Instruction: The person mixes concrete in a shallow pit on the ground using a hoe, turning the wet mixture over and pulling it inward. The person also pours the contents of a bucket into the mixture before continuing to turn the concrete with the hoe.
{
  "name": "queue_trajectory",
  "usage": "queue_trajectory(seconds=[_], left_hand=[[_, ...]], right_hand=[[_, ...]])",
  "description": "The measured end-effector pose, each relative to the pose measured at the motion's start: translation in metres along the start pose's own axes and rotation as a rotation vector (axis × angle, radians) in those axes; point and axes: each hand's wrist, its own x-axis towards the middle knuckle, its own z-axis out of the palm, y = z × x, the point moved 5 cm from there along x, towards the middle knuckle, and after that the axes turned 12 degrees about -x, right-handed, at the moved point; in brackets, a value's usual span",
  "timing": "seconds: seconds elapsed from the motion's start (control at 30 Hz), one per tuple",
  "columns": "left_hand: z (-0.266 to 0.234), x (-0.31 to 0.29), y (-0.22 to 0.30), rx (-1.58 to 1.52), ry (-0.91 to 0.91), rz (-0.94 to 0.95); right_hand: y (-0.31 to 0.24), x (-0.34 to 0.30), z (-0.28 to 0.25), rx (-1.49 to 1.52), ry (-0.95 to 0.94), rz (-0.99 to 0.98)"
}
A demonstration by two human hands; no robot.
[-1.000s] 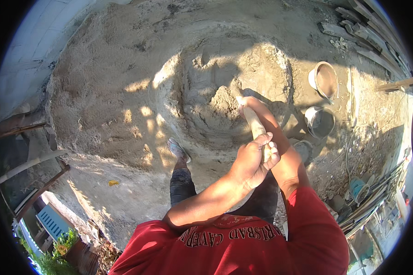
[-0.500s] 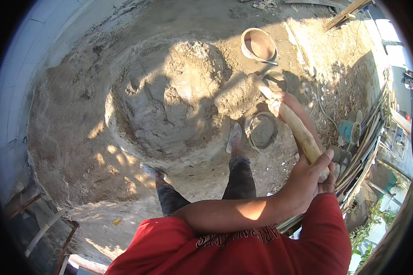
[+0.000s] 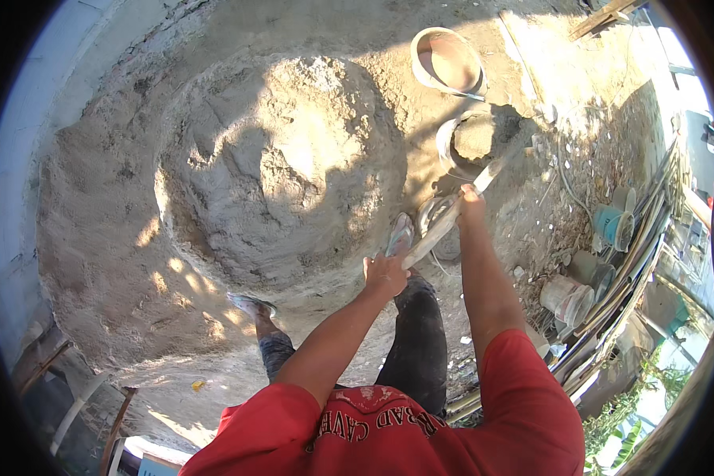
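Both my hands are closed round the wooden handle of a shovel (image 3: 439, 230), which slants up to the right across the buckets. My left hand (image 3: 385, 274) grips its lower end, above my right leg. My right hand (image 3: 472, 203) grips it farther up, just below a bucket of wet mortar (image 3: 474, 139). The shovel's head lies in shadow right of that bucket and is hard to make out. Another bucket (image 3: 446, 247) stands beside my right foot, partly hidden behind the handle. To the left spreads a large wet mortar heap (image 3: 278, 170) with a raised rim.
A round basin (image 3: 450, 62) stands at the far right of the heap. Several buckets, one of them blue (image 3: 611, 225), stand at the right next to a pile of long poles (image 3: 639, 278). A pale wall (image 3: 32, 143) bounds the left side.
The shovel has swung from the heap's edge to the right, past the far bucket. Its mortar load no longer shows on it, and mortar shows in that bucket. My left hand has moved left and away from my right arm.
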Motion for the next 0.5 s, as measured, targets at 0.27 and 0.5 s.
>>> queue_trajectory(seconds=[0.27,0.5], left_hand=[[0.011,0.020,-0.078,0.131,0.195,0.151],[0.007,-0.211,-0.105,-0.840,-0.369,-0.280]], right_hand=[[-0.010,-0.070,0.023,-0.016,0.153,0.079],[0.018,-0.262,0.098,-0.049,-0.371,0.400]])
